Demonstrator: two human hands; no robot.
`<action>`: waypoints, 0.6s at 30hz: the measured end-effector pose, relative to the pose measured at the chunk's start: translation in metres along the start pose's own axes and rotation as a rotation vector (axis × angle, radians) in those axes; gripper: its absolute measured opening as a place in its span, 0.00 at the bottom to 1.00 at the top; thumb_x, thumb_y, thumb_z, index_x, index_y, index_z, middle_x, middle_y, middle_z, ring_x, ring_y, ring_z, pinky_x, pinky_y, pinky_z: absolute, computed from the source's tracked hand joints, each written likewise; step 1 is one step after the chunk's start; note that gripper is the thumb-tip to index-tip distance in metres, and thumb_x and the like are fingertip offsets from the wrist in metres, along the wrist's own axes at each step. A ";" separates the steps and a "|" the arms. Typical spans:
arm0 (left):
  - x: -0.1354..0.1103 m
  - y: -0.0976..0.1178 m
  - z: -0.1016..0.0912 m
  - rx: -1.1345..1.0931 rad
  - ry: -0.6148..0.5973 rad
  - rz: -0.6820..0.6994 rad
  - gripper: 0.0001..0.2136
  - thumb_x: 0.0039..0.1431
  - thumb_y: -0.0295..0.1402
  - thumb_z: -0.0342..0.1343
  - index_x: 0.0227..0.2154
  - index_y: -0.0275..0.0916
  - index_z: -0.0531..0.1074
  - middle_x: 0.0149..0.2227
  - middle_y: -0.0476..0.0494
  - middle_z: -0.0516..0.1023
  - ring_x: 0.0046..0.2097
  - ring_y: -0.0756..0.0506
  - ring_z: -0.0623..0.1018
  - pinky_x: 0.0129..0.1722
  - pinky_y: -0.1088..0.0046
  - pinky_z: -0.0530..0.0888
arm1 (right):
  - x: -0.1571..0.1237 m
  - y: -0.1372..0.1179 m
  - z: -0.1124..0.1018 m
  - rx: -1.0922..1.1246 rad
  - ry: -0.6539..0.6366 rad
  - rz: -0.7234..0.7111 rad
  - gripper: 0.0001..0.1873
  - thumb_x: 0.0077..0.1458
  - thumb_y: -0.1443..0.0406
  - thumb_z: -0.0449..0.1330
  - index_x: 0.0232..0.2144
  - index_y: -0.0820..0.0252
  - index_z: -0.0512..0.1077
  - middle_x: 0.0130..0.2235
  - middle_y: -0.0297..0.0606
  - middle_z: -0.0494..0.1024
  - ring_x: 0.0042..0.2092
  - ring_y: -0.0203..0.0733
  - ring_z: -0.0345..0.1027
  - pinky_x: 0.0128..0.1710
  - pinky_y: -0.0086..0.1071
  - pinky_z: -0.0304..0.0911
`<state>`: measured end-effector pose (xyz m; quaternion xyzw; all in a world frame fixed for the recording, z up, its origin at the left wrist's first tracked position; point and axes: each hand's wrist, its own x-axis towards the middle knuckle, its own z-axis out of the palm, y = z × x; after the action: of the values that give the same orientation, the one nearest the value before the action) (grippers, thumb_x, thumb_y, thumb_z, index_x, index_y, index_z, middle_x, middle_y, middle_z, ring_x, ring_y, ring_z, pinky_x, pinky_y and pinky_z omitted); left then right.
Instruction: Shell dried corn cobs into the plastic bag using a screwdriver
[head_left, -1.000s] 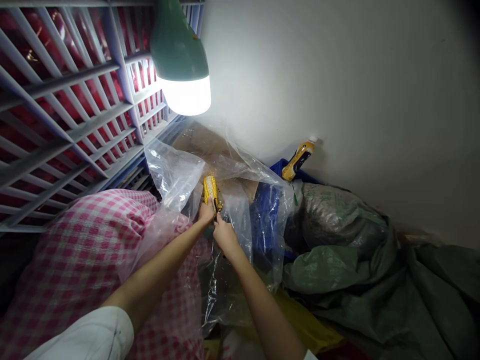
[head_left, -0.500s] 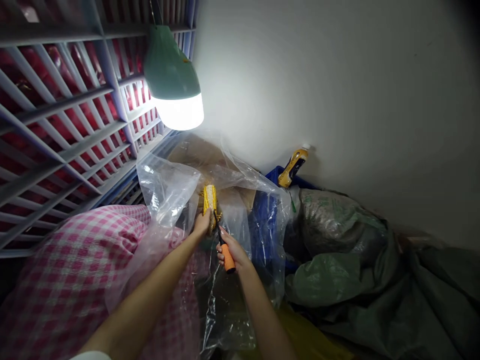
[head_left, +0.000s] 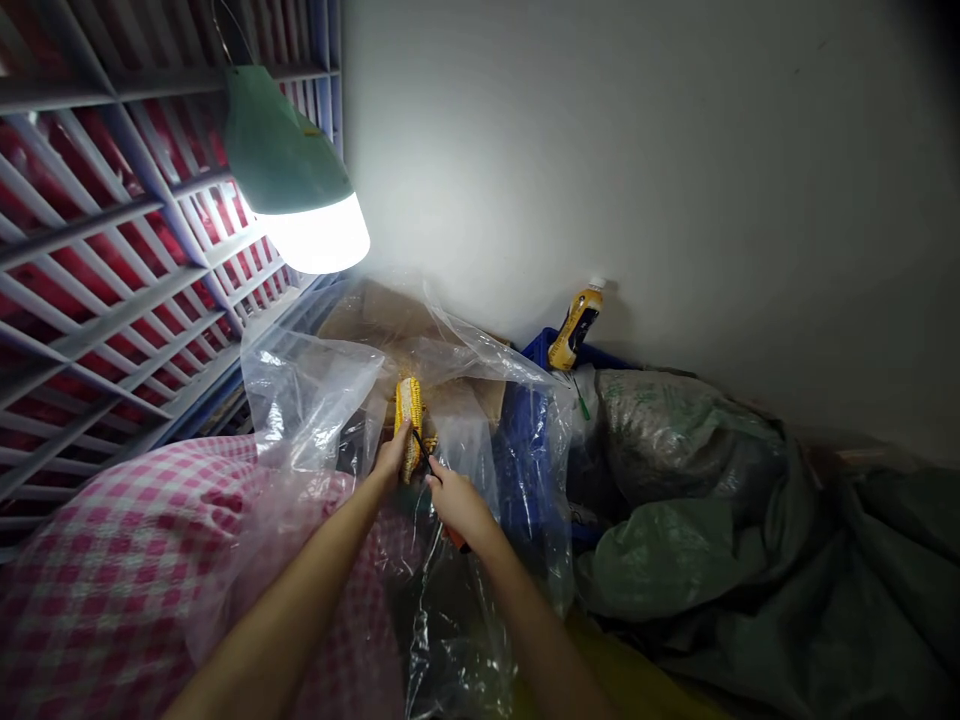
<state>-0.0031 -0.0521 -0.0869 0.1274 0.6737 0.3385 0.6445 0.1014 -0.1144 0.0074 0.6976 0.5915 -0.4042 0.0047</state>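
A yellow ear of corn (head_left: 407,400) with a pale strip bare of kernels stands tilted in my left hand (head_left: 391,455), whose fingers are closed around its lower part. My right hand (head_left: 460,503) grips a screwdriver (head_left: 422,453) with a dark shaft and an orange handle, mostly covered by the hand. Its tip meets the lower side of the ear, though the exact contact is too small to make out. Around and below both hands spreads a clear plastic bag (head_left: 322,390), with brown cardboard (head_left: 382,310) behind it.
A lit lamp (head_left: 300,190) hangs at upper left before a slatted plastic crate (head_left: 105,240). Pink checkered cloth (head_left: 142,540) lies left. To the right are a blue crate (head_left: 525,440), a yellow bottle (head_left: 576,325), a stuffed sack (head_left: 667,430) and green sheeting (head_left: 675,570).
My right hand has turned over the screwdriver, so its orange handle is now mostly hidden. The ear has rotated slightly in my left hand. The whole view has shifted a little.
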 end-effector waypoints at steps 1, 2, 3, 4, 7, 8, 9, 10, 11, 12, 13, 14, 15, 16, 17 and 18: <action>0.000 0.000 0.000 -0.028 -0.005 -0.016 0.27 0.47 0.52 0.53 0.35 0.28 0.72 0.31 0.35 0.78 0.31 0.43 0.78 0.26 0.73 0.73 | 0.001 -0.002 -0.002 -0.024 -0.004 -0.007 0.25 0.58 0.63 0.45 0.58 0.55 0.58 0.42 0.46 0.75 0.26 0.39 0.70 0.27 0.31 0.64; 0.001 -0.001 0.001 -0.056 -0.021 -0.020 0.27 0.47 0.52 0.54 0.35 0.29 0.72 0.31 0.35 0.78 0.30 0.43 0.78 0.26 0.73 0.73 | 0.002 -0.003 -0.003 -0.052 -0.009 -0.011 0.25 0.58 0.63 0.45 0.58 0.56 0.58 0.43 0.47 0.75 0.27 0.40 0.71 0.28 0.31 0.64; 0.002 -0.003 0.001 -0.093 -0.052 -0.015 0.26 0.47 0.51 0.54 0.35 0.29 0.72 0.31 0.36 0.78 0.30 0.43 0.78 0.26 0.73 0.73 | 0.002 -0.005 -0.004 -0.084 -0.010 -0.013 0.25 0.58 0.63 0.45 0.58 0.56 0.58 0.42 0.48 0.76 0.29 0.42 0.72 0.29 0.32 0.64; 0.004 -0.005 0.002 -0.136 -0.093 -0.007 0.25 0.48 0.51 0.53 0.35 0.30 0.72 0.30 0.36 0.78 0.29 0.43 0.78 0.26 0.72 0.73 | 0.003 -0.007 -0.005 -0.119 -0.002 -0.015 0.25 0.58 0.63 0.45 0.58 0.57 0.58 0.42 0.50 0.76 0.32 0.45 0.73 0.30 0.33 0.64; 0.010 -0.010 0.005 -0.252 -0.197 0.021 0.21 0.51 0.48 0.53 0.34 0.31 0.72 0.28 0.38 0.78 0.28 0.44 0.77 0.26 0.73 0.73 | 0.002 -0.013 -0.006 -0.218 0.034 -0.025 0.25 0.57 0.65 0.46 0.57 0.59 0.59 0.42 0.53 0.76 0.42 0.52 0.71 0.38 0.38 0.63; 0.012 -0.012 0.005 -0.272 -0.208 0.023 0.20 0.52 0.47 0.53 0.34 0.31 0.72 0.27 0.38 0.78 0.28 0.45 0.77 0.27 0.73 0.73 | 0.001 -0.015 -0.007 -0.235 0.036 -0.026 0.25 0.57 0.66 0.46 0.57 0.60 0.59 0.42 0.53 0.75 0.44 0.52 0.70 0.39 0.39 0.62; 0.013 -0.013 0.006 -0.284 -0.212 0.023 0.20 0.52 0.46 0.54 0.34 0.30 0.72 0.27 0.39 0.78 0.27 0.45 0.77 0.27 0.73 0.73 | 0.001 -0.017 -0.007 -0.239 0.031 -0.022 0.25 0.57 0.66 0.46 0.57 0.60 0.58 0.42 0.53 0.75 0.44 0.53 0.70 0.40 0.40 0.62; 0.014 -0.014 0.006 -0.294 -0.218 0.023 0.19 0.51 0.45 0.55 0.34 0.30 0.73 0.26 0.39 0.78 0.27 0.45 0.77 0.27 0.74 0.73 | 0.001 -0.019 -0.006 -0.252 0.022 -0.015 0.25 0.57 0.66 0.46 0.58 0.59 0.58 0.43 0.53 0.75 0.45 0.53 0.70 0.40 0.40 0.62; 0.015 -0.015 0.005 -0.306 -0.228 0.026 0.17 0.51 0.43 0.56 0.34 0.30 0.73 0.26 0.40 0.77 0.27 0.46 0.77 0.27 0.74 0.74 | 0.000 -0.022 -0.006 -0.268 0.012 -0.004 0.25 0.57 0.66 0.46 0.58 0.59 0.57 0.43 0.52 0.75 0.45 0.53 0.70 0.41 0.40 0.62; 0.014 -0.015 0.005 -0.321 -0.244 0.030 0.16 0.51 0.41 0.56 0.34 0.31 0.73 0.25 0.40 0.77 0.26 0.46 0.77 0.27 0.74 0.74 | 0.000 -0.024 -0.006 -0.285 0.000 0.010 0.26 0.57 0.67 0.46 0.58 0.59 0.56 0.44 0.52 0.75 0.46 0.53 0.69 0.41 0.40 0.62; 0.013 -0.016 0.005 -0.341 -0.263 0.035 0.15 0.52 0.40 0.56 0.34 0.31 0.73 0.25 0.41 0.77 0.26 0.46 0.77 0.27 0.75 0.73 | 0.000 -0.025 -0.005 -0.304 -0.010 0.024 0.26 0.57 0.67 0.46 0.59 0.59 0.54 0.45 0.52 0.74 0.46 0.53 0.69 0.41 0.40 0.63; 0.012 -0.016 0.004 -0.363 -0.285 0.039 0.14 0.52 0.38 0.56 0.35 0.31 0.73 0.25 0.42 0.77 0.26 0.47 0.77 0.27 0.75 0.73 | -0.001 -0.027 -0.005 -0.324 -0.019 0.036 0.28 0.56 0.68 0.47 0.60 0.59 0.53 0.45 0.52 0.74 0.46 0.53 0.69 0.41 0.41 0.63; 0.010 -0.016 0.004 -0.387 -0.306 0.041 0.12 0.53 0.37 0.56 0.35 0.31 0.72 0.24 0.42 0.77 0.25 0.47 0.76 0.26 0.76 0.73 | -0.001 -0.027 -0.006 -0.345 -0.029 0.042 0.29 0.56 0.69 0.47 0.60 0.59 0.51 0.46 0.52 0.73 0.47 0.53 0.69 0.42 0.41 0.63; 0.008 -0.015 0.004 -0.409 -0.322 0.039 0.11 0.53 0.35 0.56 0.34 0.31 0.72 0.24 0.43 0.76 0.25 0.48 0.76 0.26 0.76 0.73 | -0.002 -0.027 -0.007 -0.363 -0.034 0.040 0.30 0.55 0.70 0.48 0.60 0.59 0.51 0.46 0.52 0.73 0.47 0.52 0.69 0.42 0.41 0.63; 0.006 -0.015 0.004 -0.428 -0.331 0.034 0.09 0.53 0.33 0.55 0.34 0.31 0.72 0.23 0.44 0.76 0.24 0.48 0.76 0.25 0.76 0.73 | -0.002 -0.027 -0.009 -0.375 -0.034 0.028 0.31 0.54 0.71 0.48 0.60 0.59 0.51 0.46 0.52 0.73 0.47 0.52 0.69 0.42 0.41 0.63; 0.005 -0.014 0.005 -0.445 -0.339 0.022 0.08 0.53 0.31 0.55 0.33 0.32 0.71 0.23 0.44 0.75 0.23 0.49 0.75 0.25 0.76 0.73 | -0.002 -0.026 -0.012 -0.379 -0.031 0.014 0.31 0.53 0.72 0.49 0.60 0.58 0.52 0.46 0.51 0.73 0.47 0.52 0.69 0.42 0.40 0.63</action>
<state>0.0043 -0.0581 -0.0987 0.0450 0.4638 0.4588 0.7566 0.0869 -0.1023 0.0289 0.6819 0.6522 -0.2961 0.1479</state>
